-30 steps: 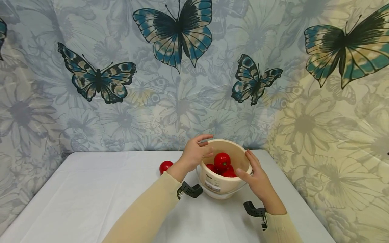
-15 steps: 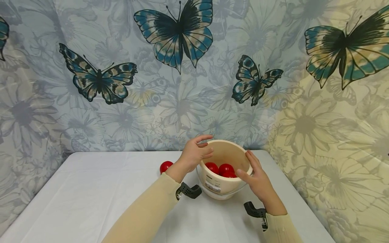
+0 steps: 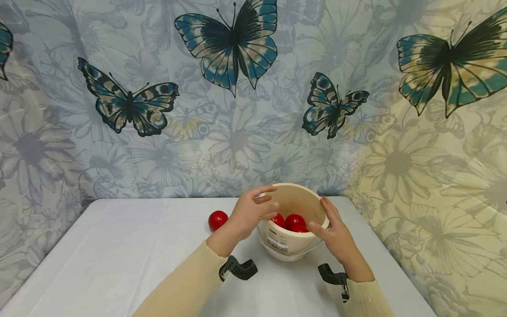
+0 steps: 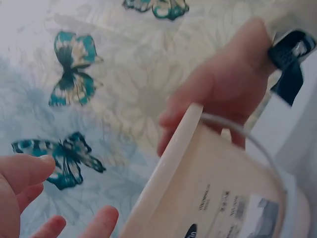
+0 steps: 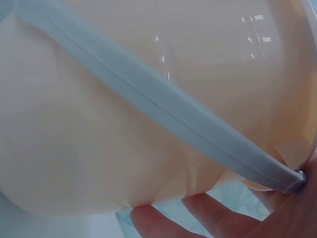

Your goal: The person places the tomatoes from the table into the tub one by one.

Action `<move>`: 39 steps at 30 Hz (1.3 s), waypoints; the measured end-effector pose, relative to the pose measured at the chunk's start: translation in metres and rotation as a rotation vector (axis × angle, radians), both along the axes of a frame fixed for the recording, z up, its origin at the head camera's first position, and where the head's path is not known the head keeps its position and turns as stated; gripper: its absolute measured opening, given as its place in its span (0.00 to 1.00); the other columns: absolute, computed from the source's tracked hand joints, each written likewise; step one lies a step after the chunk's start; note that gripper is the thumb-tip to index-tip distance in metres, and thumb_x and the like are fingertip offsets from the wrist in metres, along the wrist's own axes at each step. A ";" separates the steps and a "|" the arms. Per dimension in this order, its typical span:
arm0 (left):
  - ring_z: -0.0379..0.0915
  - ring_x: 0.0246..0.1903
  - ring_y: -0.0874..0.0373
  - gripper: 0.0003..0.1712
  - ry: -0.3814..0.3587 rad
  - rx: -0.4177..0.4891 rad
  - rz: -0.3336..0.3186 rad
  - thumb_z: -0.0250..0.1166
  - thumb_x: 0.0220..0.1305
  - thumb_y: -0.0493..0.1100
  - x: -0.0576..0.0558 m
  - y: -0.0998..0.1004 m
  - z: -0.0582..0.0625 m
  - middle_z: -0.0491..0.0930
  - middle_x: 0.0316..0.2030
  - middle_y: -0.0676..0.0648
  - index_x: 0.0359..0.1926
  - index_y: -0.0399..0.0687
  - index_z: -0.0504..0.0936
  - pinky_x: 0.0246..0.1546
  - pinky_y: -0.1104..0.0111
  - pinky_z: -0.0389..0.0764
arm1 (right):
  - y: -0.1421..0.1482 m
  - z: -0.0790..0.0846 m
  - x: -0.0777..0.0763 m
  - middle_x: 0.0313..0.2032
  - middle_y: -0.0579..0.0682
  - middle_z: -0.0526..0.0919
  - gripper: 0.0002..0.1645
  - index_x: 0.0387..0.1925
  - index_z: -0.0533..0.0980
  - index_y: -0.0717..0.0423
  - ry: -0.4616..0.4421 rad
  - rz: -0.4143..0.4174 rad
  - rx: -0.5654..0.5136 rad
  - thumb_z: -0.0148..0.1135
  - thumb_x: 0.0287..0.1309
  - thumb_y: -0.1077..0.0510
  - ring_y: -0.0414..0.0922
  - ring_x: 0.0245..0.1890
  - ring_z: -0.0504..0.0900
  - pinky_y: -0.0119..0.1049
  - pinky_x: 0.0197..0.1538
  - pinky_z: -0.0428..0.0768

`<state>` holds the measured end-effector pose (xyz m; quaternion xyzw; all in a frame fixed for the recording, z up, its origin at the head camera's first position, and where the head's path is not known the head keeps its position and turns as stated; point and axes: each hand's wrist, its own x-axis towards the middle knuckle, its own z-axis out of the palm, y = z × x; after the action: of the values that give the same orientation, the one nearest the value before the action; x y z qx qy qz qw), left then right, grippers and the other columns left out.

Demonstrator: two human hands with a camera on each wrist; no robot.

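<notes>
A cream bucket (image 3: pixel 277 253) with a pale handle and a printed label stands on the table, its mouth tilted slightly toward me. Inside lie glossy red tomatoes (image 3: pixel 295 222), partly hidden by the near rim and left fingers. My right hand (image 3: pixel 336 233) holds the bucket's right side, thumb at the rim; in the right wrist view its fingertips (image 5: pixel 153 220) touch the outer wall. My left hand (image 3: pixel 249 213), holding nothing, hovers by the left rim with fingers spread; they show beside the bucket in the left wrist view. Another tomato (image 3: pixel 218 220) rests on the table, left of my left wrist.
A white-covered table (image 3: pixel 130 251) reaches back to a wall hanging (image 3: pixel 237 141) printed with butterflies and flowers, close behind the bucket. Black camera mounts (image 3: pixel 241 268) sit on both wrists, below the cream sleeves.
A tomato just below my left hand has dropped into the bucket and settled among the others. My left hand has drawn slightly back toward me. The right hand stays on the bucket.
</notes>
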<state>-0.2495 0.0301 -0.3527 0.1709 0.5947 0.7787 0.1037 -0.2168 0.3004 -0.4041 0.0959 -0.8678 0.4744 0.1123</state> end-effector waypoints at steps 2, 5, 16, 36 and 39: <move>0.65 0.64 0.43 0.26 0.030 0.006 -0.014 0.67 0.64 0.32 0.013 -0.011 -0.004 0.65 0.67 0.40 0.63 0.40 0.77 0.46 0.55 0.83 | -0.001 0.000 0.000 0.78 0.54 0.43 0.53 0.78 0.48 0.58 0.000 0.001 -0.003 0.65 0.64 0.46 0.61 0.74 0.47 0.62 0.69 0.57; 0.62 0.66 0.41 0.27 0.053 0.024 -0.037 0.67 0.64 0.31 0.026 -0.031 -0.014 0.64 0.68 0.40 0.64 0.36 0.74 0.48 0.54 0.82 | -0.002 0.000 -0.001 0.78 0.53 0.43 0.53 0.78 0.47 0.58 -0.002 0.000 -0.003 0.65 0.64 0.46 0.61 0.74 0.47 0.63 0.69 0.57; 0.59 0.67 0.35 0.31 -0.059 -0.160 0.124 0.70 0.63 0.34 0.035 -0.139 -0.077 0.62 0.69 0.38 0.66 0.36 0.72 0.49 0.55 0.82 | -0.001 0.004 0.003 0.78 0.54 0.43 0.53 0.78 0.47 0.60 -0.004 -0.005 -0.001 0.67 0.63 0.51 0.61 0.75 0.44 0.65 0.69 0.55; 0.72 0.57 0.63 0.42 -0.186 -0.190 0.247 0.67 0.65 0.32 0.038 -0.271 -0.137 0.52 0.72 0.28 0.75 0.33 0.56 0.53 0.56 0.80 | 0.000 0.002 -0.001 0.78 0.54 0.43 0.53 0.78 0.48 0.60 0.007 -0.001 0.000 0.66 0.64 0.48 0.60 0.75 0.45 0.64 0.69 0.54; 0.73 0.56 0.63 0.42 -0.151 -0.210 0.254 0.68 0.64 0.32 0.037 -0.274 -0.143 0.53 0.71 0.26 0.74 0.32 0.57 0.52 0.57 0.80 | -0.001 0.003 0.000 0.78 0.55 0.43 0.53 0.78 0.48 0.60 0.008 0.000 -0.002 0.66 0.64 0.48 0.60 0.75 0.44 0.64 0.69 0.54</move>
<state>-0.2121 -0.2442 -0.4961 0.0237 0.6801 0.7298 0.0665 -0.2171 0.2990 -0.4013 0.0977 -0.8670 0.4748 0.1157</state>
